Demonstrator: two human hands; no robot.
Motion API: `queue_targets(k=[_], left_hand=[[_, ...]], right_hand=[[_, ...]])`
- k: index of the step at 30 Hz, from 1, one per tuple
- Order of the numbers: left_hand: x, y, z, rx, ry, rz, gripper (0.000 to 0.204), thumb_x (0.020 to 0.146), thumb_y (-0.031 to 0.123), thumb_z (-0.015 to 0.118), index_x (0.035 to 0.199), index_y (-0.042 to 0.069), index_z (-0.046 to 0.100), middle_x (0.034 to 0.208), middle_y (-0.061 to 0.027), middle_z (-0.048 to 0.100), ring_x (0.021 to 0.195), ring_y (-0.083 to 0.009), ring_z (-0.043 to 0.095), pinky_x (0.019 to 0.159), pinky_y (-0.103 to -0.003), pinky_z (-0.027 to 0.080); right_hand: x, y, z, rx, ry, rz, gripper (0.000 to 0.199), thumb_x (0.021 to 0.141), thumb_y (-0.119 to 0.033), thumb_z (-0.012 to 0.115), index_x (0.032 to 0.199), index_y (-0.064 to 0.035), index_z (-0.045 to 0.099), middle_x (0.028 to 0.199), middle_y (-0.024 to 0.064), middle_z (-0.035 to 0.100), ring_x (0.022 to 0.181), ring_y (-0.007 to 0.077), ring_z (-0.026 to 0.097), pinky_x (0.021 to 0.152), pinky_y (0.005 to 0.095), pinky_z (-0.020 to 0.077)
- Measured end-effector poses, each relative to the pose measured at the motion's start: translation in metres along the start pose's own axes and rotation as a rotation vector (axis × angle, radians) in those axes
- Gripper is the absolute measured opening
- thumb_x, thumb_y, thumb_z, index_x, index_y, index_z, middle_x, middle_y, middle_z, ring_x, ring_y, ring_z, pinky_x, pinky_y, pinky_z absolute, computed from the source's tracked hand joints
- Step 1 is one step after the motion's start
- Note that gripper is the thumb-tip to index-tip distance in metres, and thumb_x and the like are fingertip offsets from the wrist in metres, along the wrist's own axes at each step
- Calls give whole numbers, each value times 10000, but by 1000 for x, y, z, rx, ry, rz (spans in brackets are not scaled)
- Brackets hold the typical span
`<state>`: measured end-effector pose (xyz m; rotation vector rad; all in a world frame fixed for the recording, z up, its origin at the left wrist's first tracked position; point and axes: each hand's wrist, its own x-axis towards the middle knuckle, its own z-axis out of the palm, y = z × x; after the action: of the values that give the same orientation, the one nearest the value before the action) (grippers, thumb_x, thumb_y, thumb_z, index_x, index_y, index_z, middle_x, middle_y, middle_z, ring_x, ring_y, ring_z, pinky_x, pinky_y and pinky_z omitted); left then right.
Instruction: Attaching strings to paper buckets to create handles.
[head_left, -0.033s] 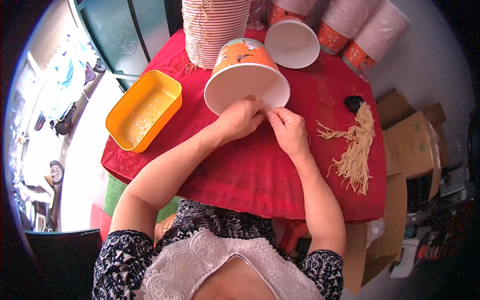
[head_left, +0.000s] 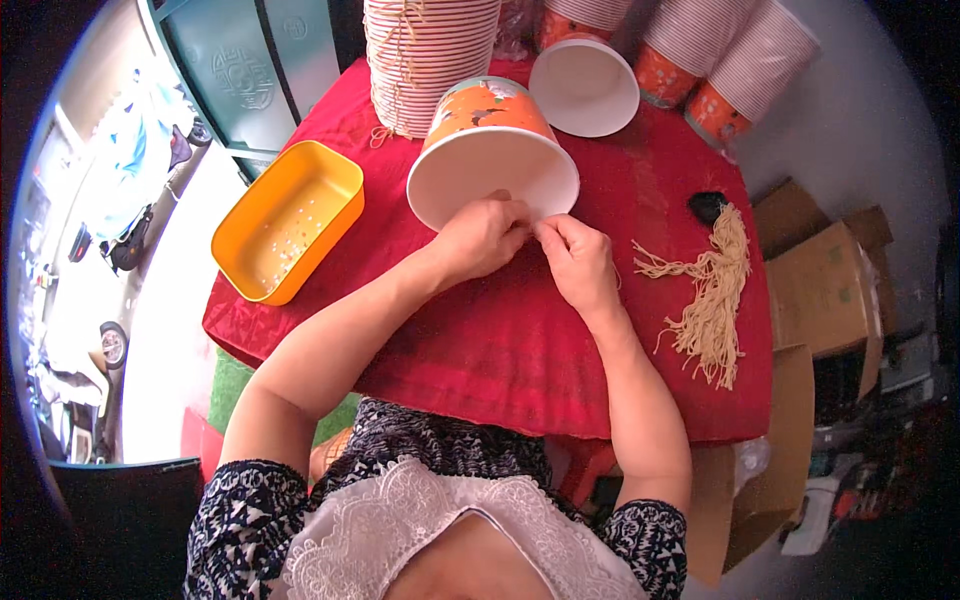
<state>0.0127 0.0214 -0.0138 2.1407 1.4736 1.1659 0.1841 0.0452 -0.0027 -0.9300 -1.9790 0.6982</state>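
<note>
An orange printed paper bucket [head_left: 485,105] lies on its side, its white open mouth facing me. At the lower rim of that mouth, my left hand [head_left: 485,232] is closed, with fingertips reaching over the edge to the inside. Close beside it, my right hand [head_left: 580,258] pinches thumb and forefinger together at the rim. What the pinch holds is too small to make out; a thin pale strand seems to show beside that hand. To the right, a bundle of cream strings [head_left: 715,290] lies spread on the red cloth [head_left: 470,370], with a black item [head_left: 707,207] at its top.
On the left sits a yellow plastic tub [head_left: 245,245] with small pale bits inside. Behind the bucket rises a tall stack of paper buckets [head_left: 430,65] with strings hanging on it. Another bucket [head_left: 585,90] and more stacks [head_left: 765,65] line the back right. Cardboard boxes [head_left: 825,290] stand beyond the table.
</note>
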Motion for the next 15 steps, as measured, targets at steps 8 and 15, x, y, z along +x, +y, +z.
queue_targets(k=[8, 15], left_hand=[[6, 8, -9, -194, -92, -273, 185, 840, 143, 599, 867, -28, 665, 828, -207, 645, 762, -317, 631, 709, -418, 489], [5, 5, -11, -260, -109, -322, 198, 849, 137, 581, 826, -53, 628, 742, -198, 621, 593, -272, 602, 569, -395, 480]], right_hand=[[1, -10, -17, -350, -59, -13, 188, 891, -190, 593, 829, -25, 659, 726, 216, 640, 675, 406, 639, 589, 484, 495], [-2, -27, -16, -366, 50, -13, 192, 865, -169, 616, 771, -3, 603, 671, 222, 626, 649, 397, 648, 572, 482, 502]])
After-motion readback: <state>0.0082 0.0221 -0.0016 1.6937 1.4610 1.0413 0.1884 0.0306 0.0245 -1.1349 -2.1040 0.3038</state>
